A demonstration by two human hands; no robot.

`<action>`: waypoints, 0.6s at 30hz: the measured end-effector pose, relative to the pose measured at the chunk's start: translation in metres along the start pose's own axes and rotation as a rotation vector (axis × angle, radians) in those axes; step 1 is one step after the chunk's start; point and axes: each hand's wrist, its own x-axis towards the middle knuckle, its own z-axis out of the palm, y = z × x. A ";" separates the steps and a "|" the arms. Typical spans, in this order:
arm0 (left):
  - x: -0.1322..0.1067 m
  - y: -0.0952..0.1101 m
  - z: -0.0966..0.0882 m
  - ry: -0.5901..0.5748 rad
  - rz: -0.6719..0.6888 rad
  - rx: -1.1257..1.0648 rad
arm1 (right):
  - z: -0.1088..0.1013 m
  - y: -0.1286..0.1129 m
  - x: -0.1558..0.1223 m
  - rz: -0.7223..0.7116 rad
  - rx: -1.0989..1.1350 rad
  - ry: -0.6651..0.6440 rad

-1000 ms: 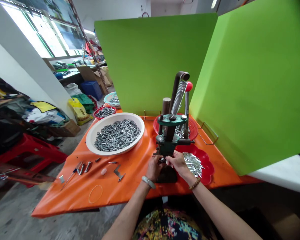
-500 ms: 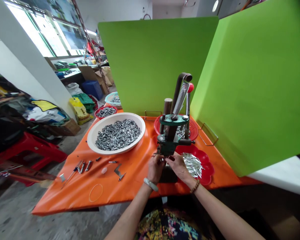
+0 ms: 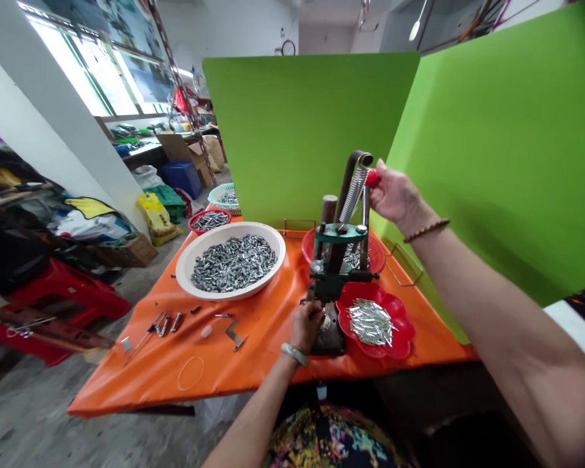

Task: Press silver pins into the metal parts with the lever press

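A green hand press (image 3: 330,284) with a coiled spring stands near the table's front edge. My right hand (image 3: 392,192) is closed around the red ball knob (image 3: 372,178) on top of its lever. Low at the press, my left hand (image 3: 306,327) has its fingers pinched together just above the dark base (image 3: 329,339); what they hold is too small to make out. Right of the base, a red scalloped dish (image 3: 405,331) carries many thin silver pins (image 3: 370,322). Behind the press sits a red basket (image 3: 308,246) of metal pieces.
A wide white basin (image 3: 182,270) full of small grey metal parts stands left on the orange table (image 3: 151,383). Loose bolts (image 3: 176,322), a bent metal plate (image 3: 234,333) and a rubber band (image 3: 191,374) lie in front. Green panels (image 3: 312,130) close off the back and right.
My right hand has left the press base and gone up to the red lever knob, taking hold of it. My left hand has stayed low at the press.
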 end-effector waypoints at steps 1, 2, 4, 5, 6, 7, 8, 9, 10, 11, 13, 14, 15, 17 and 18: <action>0.000 0.000 0.000 0.001 -0.001 0.001 | 0.006 -0.013 0.007 0.026 0.046 -0.026; 0.000 -0.001 0.001 0.002 -0.001 0.001 | 0.012 -0.023 0.010 0.034 0.050 -0.015; -0.001 -0.002 0.001 0.006 0.006 -0.004 | 0.022 -0.039 0.003 0.028 0.016 0.022; -0.001 -0.003 0.002 0.008 0.010 -0.005 | 0.025 -0.046 -0.008 0.013 -0.001 0.036; -0.001 -0.004 0.002 0.010 0.014 -0.004 | 0.027 -0.052 -0.022 -0.001 -0.020 0.048; -0.001 -0.005 0.002 0.010 0.017 -0.002 | 0.028 -0.059 -0.040 -0.008 -0.039 0.055; -0.001 -0.006 0.002 0.007 0.019 0.002 | 0.029 -0.065 -0.060 0.006 -0.059 0.048; -0.001 -0.006 0.002 0.004 0.018 0.005 | 0.029 -0.071 -0.081 0.054 -0.081 0.023; -0.002 -0.006 0.002 0.000 0.016 0.007 | 0.029 -0.076 -0.100 0.133 -0.101 -0.021; -0.001 -0.006 0.002 -0.003 0.011 0.008 | 0.029 -0.080 -0.118 0.231 -0.120 -0.062; -0.001 -0.005 0.001 -0.011 0.001 0.011 | 0.030 -0.084 -0.143 0.430 -0.170 -0.133; -0.001 -0.004 0.001 -0.015 -0.001 0.012 | 0.031 -0.085 -0.150 0.512 -0.213 -0.171; -0.001 -0.003 0.000 -0.017 0.001 0.012 | 0.031 -0.085 -0.154 0.579 -0.275 -0.217; -0.001 -0.001 -0.001 -0.022 0.017 0.003 | 0.035 -0.083 -0.157 0.662 -0.429 -0.417; -0.001 0.000 -0.001 -0.022 0.028 -0.002 | 0.037 -0.082 -0.159 0.670 -0.525 -0.559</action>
